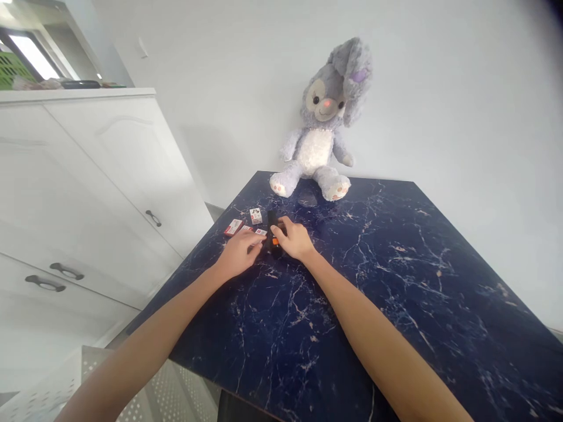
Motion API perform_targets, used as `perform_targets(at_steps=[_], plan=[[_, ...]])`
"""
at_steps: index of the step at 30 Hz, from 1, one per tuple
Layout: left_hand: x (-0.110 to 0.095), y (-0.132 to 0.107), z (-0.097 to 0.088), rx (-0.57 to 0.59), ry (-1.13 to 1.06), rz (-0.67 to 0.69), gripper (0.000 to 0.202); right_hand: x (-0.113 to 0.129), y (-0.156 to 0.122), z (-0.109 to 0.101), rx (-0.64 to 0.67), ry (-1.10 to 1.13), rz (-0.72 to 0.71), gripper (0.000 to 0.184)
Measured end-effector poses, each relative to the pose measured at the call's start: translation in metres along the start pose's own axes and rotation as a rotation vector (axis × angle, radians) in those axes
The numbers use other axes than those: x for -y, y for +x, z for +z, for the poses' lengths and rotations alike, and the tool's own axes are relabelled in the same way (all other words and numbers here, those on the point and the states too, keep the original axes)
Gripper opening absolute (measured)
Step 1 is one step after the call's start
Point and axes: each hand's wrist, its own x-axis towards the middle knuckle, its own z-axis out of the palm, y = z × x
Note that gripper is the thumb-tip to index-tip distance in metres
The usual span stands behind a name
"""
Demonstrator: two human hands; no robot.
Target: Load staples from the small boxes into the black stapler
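Observation:
My right hand (295,237) is closed around a long black object (271,218) with an orange part (275,241), which lies on the dark blue marbled table (334,328). Its exact kind is too small to make out. Just left of it is my left hand (240,253), thumb and fingers apart, fingertips near the object's left side. Beyond the left fingers are small white-and-red boxes: one box (233,227) at the left, another box (255,216) upright with a dark picture on it. More white-and-red pieces, partly hidden, show by the left fingertips.
A large grey plush rabbit (319,140) sits at the table's far edge against the wall. White cabinets (101,193) with dark handles stand to the left. Below the table's near left edge is a pale perforated surface (171,390).

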Motion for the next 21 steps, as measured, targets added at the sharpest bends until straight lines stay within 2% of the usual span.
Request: perform_targets(at_steps=[2, 4, 6, 9, 13, 15, 18, 21], plan=[[0.009, 0.002, -0.005, -0.097, 0.066, -0.081, 0.027, 0.001, -0.001, 0.001, 0.012, -0.034, -0.052, 0.037], [0.024, 0.003, -0.01, -0.142, 0.163, -0.187, 0.03, 0.002, -0.002, 0.001, -0.004, -0.079, -0.057, 0.04], [0.039, 0.003, -0.012, -0.098, 0.211, -0.267, 0.034, 0.002, -0.002, 0.001, -0.002, -0.091, -0.033, 0.043], [0.056, 0.002, -0.01, 0.016, 0.178, -0.275, 0.038, 0.002, -0.003, -0.003, 0.047, -0.015, -0.037, 0.045], [0.066, 0.002, -0.005, 0.113, 0.04, -0.256, 0.048, 0.002, -0.005, -0.006, 0.122, 0.129, -0.151, 0.05], [0.069, 0.001, -0.003, 0.126, -0.015, -0.259, 0.05, 0.002, -0.007, -0.005, 0.142, 0.151, -0.169, 0.052], [0.07, 0.0, -0.001, 0.038, -0.028, -0.278, 0.046, 0.001, -0.008, -0.003, 0.116, 0.14, -0.152, 0.051], [0.068, 0.001, 0.0, -0.064, -0.004, -0.292, 0.04, 0.0, -0.007, -0.002, 0.031, 0.1, -0.107, 0.049]])
